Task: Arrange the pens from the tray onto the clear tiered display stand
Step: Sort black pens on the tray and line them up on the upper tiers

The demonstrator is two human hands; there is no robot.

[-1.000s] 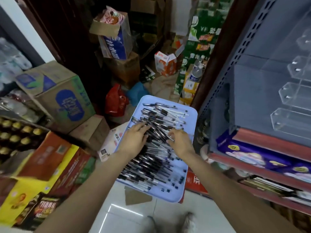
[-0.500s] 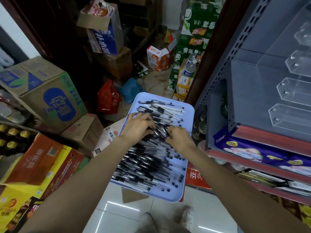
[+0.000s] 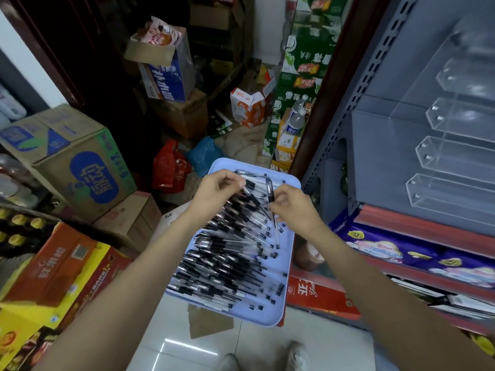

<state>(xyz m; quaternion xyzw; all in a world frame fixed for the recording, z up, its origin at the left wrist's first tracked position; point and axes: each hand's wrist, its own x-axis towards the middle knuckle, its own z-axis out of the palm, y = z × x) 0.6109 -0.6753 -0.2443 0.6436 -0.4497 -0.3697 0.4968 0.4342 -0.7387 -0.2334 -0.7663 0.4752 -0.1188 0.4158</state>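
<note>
A light blue tray [image 3: 282,298] sits low in front of me, heaped with several clear pens with black caps [image 3: 227,253]. My left hand [image 3: 217,191] hovers over the tray's far end, fingers pinched on a pen that slants down to the right. My right hand [image 3: 293,207] is beside it, gripping a pen [image 3: 271,192] that stands nearly upright. The clear tiered display stand [image 3: 452,156] stands on the grey shelf at the right, its troughs holding nothing.
Cardboard cartons [image 3: 77,167] and drink boxes crowd the left side and the back. A red bag [image 3: 168,167] and a blue bag lie beyond the tray. Purple packs [image 3: 396,250] fill the shelf below the stand. Tiled floor and my shoes show below.
Both hands have lifted from flat on the pile toward the tray's far end, each now pinching a pen raised off the heap.
</note>
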